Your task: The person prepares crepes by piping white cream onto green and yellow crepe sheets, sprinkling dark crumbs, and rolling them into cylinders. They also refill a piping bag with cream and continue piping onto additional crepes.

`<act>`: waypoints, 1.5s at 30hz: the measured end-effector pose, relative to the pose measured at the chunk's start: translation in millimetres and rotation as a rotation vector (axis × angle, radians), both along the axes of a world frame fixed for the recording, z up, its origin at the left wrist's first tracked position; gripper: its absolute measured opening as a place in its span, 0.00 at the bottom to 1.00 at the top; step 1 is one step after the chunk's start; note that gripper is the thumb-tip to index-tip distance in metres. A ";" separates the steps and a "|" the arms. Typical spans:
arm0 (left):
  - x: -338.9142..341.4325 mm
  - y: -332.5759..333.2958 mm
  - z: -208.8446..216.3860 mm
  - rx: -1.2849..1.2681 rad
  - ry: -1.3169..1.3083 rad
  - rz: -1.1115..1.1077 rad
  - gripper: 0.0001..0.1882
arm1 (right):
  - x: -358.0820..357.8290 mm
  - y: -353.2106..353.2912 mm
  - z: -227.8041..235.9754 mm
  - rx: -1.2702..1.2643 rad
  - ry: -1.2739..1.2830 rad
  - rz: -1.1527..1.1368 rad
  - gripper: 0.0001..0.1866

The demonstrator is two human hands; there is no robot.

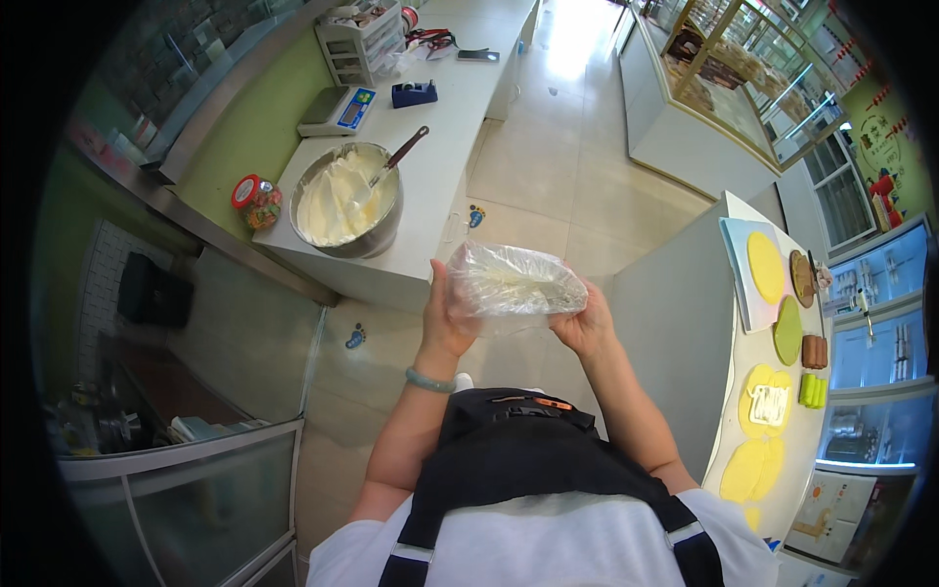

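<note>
In front of my waist I hold a clear plastic bag (pixel 514 279) with pale, cream-like stuff showing through it. My left hand (pixel 448 313) grips its left end, thumb up along the side and the other fingers partly hidden behind the plastic. At the right end, the fingers of my right hand (pixel 587 318) are closed on the bag. Beyond my left hand, on the white counter, stands a steel bowl (pixel 386 235) full of pale whipped cream (pixel 328 203). A spatula (pixel 403 149) with a dark handle leans in the cream.
Near the bowl are a candy jar (pixel 258 202), a digital scale (pixel 337 112) and a blue tape dispenser (pixel 414 94). To my right, a table carries yellow crepe-like rounds (pixel 766 267), a green round (pixel 787 331), brown rolls (pixel 814 351), green rolls (pixel 813 390) and a cream-topped round (pixel 768 403).
</note>
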State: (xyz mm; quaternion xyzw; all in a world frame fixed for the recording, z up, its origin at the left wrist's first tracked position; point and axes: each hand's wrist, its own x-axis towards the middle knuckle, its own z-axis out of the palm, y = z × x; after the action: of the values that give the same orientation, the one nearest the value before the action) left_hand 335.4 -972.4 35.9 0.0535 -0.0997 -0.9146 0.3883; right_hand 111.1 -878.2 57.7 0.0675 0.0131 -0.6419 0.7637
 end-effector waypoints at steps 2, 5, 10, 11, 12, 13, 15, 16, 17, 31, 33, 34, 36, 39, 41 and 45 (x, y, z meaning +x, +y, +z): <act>8.8 -3.6 -5.7 -0.007 0.110 -0.033 0.35 | 0.5 1.8 22.3 -0.008 0.132 -0.010 0.14; 36.9 11.5 -21.8 -0.309 -0.109 0.071 0.31 | 9.9 13.6 88.8 0.132 0.445 -0.091 0.15; 2.6 38.8 12.8 -0.450 -0.332 -0.043 0.26 | 33.6 6.8 109.1 0.250 0.819 0.004 0.11; -14.6 36.6 66.6 -0.025 -0.178 -0.193 0.25 | 25.7 9.5 112.1 0.154 0.874 -0.021 0.10; -16.6 32.9 84.3 -0.127 -0.218 -0.222 0.26 | 16.8 14.4 117.7 0.053 0.923 -0.039 0.09; -20.1 33.4 92.4 -0.215 -0.260 -0.256 0.26 | 8.1 16.9 121.8 -0.031 0.970 -0.055 0.08; -17.3 43.2 101.6 -0.363 -0.378 -0.311 0.28 | 1.5 9.2 139.4 -0.085 1.014 0.056 0.07; -14.4 50.7 107.1 -0.430 -0.437 -0.343 0.28 | -0.5 7.3 145.7 -0.104 1.034 0.112 0.07; -16.3 60.0 124.4 -0.436 -0.475 -0.347 0.27 | -1.7 4.5 145.2 -0.148 1.071 0.130 0.07; -64.4 47.3 123.8 -0.735 -0.593 -0.143 0.26 | -35.1 7.7 115.6 -0.173 1.913 -0.556 0.19; -72.4 30.5 124.6 -0.761 -0.603 -0.070 0.26 | -21.6 14.8 116.4 -0.325 2.031 -1.290 0.17; -75.4 24.4 126.3 -0.773 -0.616 -0.045 0.26 | -13.0 18.9 119.8 -0.447 2.075 -1.593 0.15; -80.1 18.5 125.1 -0.792 -0.633 -0.015 0.26 | 12.8 34.3 145.1 -0.899 2.273 -1.727 0.12; -85.3 19.1 125.0 -0.802 -0.651 0.017 0.26 | 7.1 24.1 166.0 -1.230 2.510 -1.676 0.12; -83.8 22.5 123.4 -0.802 -0.666 0.052 0.26 | 19.4 28.6 168.0 -1.326 2.484 -1.543 0.15; -80.2 30.4 118.5 -0.806 -0.720 0.146 0.27 | 60.7 25.4 162.0 -1.560 2.471 -1.181 0.10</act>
State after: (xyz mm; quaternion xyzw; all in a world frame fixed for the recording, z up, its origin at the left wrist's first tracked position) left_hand 255.2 -942.0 154.4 0.2171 -0.5651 -0.6983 0.3820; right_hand 171.8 -852.8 219.7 0.8766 -0.2557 0.3423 0.2215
